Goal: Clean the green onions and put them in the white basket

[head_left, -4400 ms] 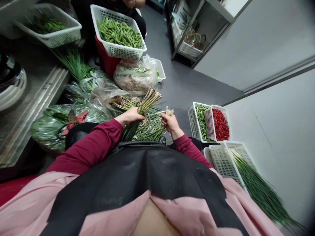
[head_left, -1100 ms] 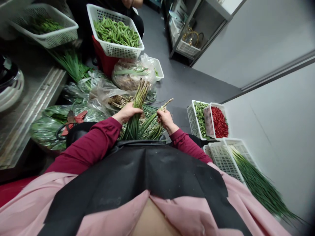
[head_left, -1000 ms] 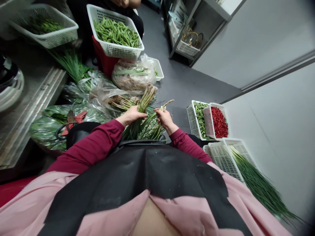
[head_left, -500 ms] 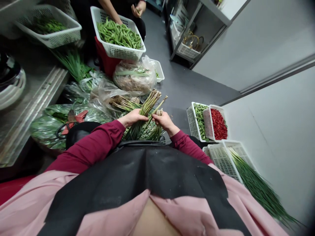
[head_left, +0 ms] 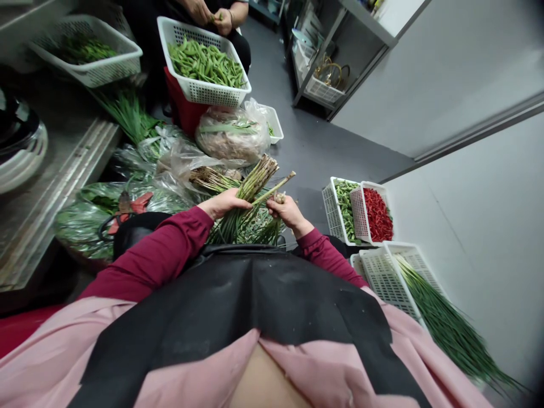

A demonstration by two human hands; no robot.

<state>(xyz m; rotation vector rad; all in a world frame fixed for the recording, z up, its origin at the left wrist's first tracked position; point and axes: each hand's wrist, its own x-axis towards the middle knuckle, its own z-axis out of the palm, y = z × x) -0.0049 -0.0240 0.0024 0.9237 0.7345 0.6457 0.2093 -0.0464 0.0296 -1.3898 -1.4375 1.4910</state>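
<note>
A bunch of scallions is in my left hand, which is closed around the stalks. Their brownish root ends point up and away, and the green leaves hang toward my lap. One stalk sticks out from the bunch to the right, passing just above the fingers of my right hand. That hand is closed in a pinch, with pale root ends or peelings showing at its fingers and limp green leaves below. More unpeeled scallions lie beyond my left hand, partly in a plastic bag.
Ahead, a co-worker's hands hold green pieces over a basket of green peppers. Bagged vegetables lie on the floor. Right stand baskets of green peppers and red chillies, plus cleaned scallions. A metal ledge runs left.
The single stalk has tilted rightward, away from the bunch. My right hand has shifted slightly right. The co-worker's hand has come out of the pepper basket to meet the other hand.
</note>
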